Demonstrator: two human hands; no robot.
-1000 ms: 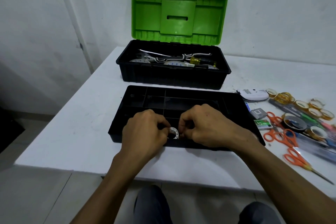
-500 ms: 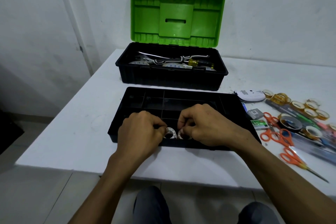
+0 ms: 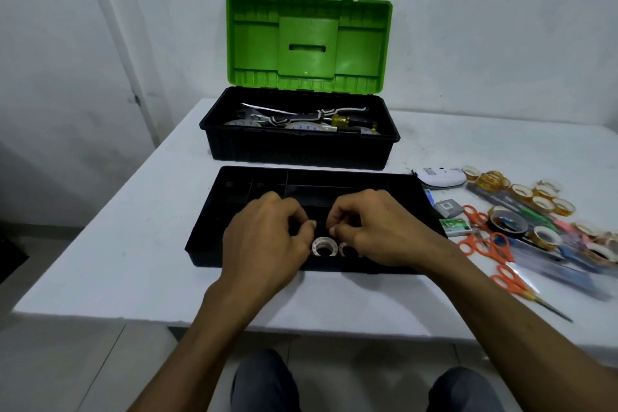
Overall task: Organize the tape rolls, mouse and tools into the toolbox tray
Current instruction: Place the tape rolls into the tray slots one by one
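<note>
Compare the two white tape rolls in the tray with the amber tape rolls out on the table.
Colour: the white tape rolls are opaque and pale, while the amber tape rolls are see-through yellow-brown.
Place: the white ones sit side by side in a near compartment of the black tray, while the amber ones lie scattered on the table to its right.
Number: there are two white rolls and many amber ones.
Both are small rings of tape.
</note>
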